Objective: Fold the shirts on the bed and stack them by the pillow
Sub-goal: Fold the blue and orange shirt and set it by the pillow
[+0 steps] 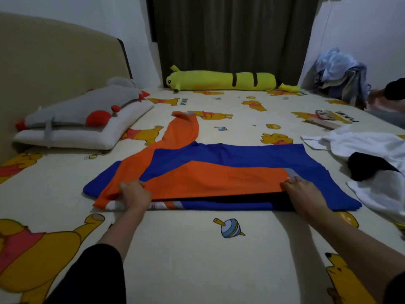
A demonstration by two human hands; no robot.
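A blue and orange long-sleeved shirt [219, 172] lies spread across the middle of the bed, one orange sleeve stretching away toward the far side, the other sleeve folded flat across the body. My left hand [134, 194] pinches the near edge at the shoulder on the left. My right hand [303, 191] grips the folded sleeve's cuff end on the right. A white pillow [87, 132] lies at the left by the headboard. A white and black shirt [377, 159] lies crumpled at the right.
A grey plush toy [87, 106] rests on the pillow. A long yellow plush [221, 81] lies along the far edge under the dark curtain. A heap of clothes [341, 73] sits in the far right corner. The cartoon-print bedsheet [197, 249] covers the bed.
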